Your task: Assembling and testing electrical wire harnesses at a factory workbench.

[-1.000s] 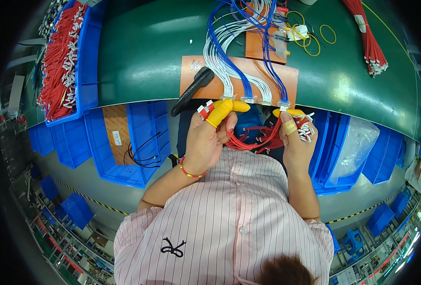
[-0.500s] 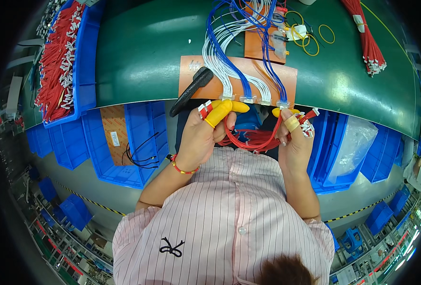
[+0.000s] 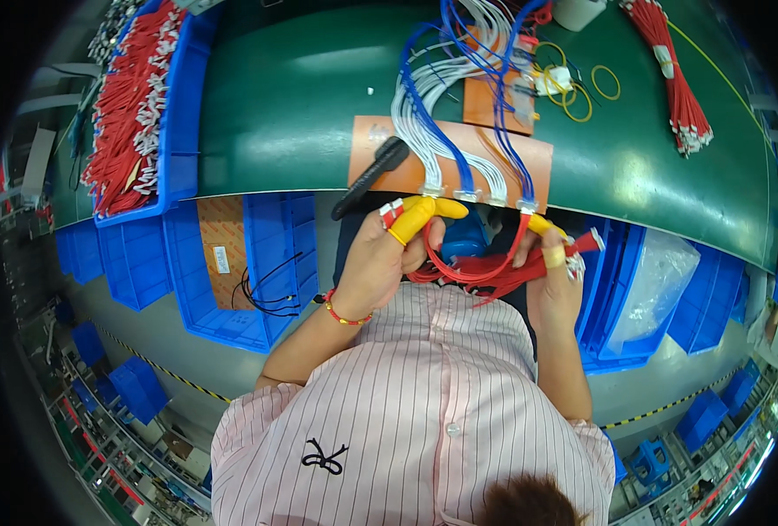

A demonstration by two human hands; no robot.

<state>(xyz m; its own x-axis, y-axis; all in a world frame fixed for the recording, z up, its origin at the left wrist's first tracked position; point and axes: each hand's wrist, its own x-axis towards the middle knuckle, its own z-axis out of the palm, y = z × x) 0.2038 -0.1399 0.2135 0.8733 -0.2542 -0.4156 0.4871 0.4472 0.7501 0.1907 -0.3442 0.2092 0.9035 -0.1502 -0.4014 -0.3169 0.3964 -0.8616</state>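
Several thin, curved red wires (image 3: 471, 274)

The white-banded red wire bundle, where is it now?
In the head view, the bundle lies at upper right on the green table, right of the yellow rings.

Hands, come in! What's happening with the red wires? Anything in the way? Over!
Left hand, right hand: both holding red wires. Wires loop between them. Black handle close beside left hand.

L hand (image 3: 378, 265) + R hand (image 3: 552, 289) holding red wires (image 3: 494, 275) nr orange bd (image 3: 542, 165).
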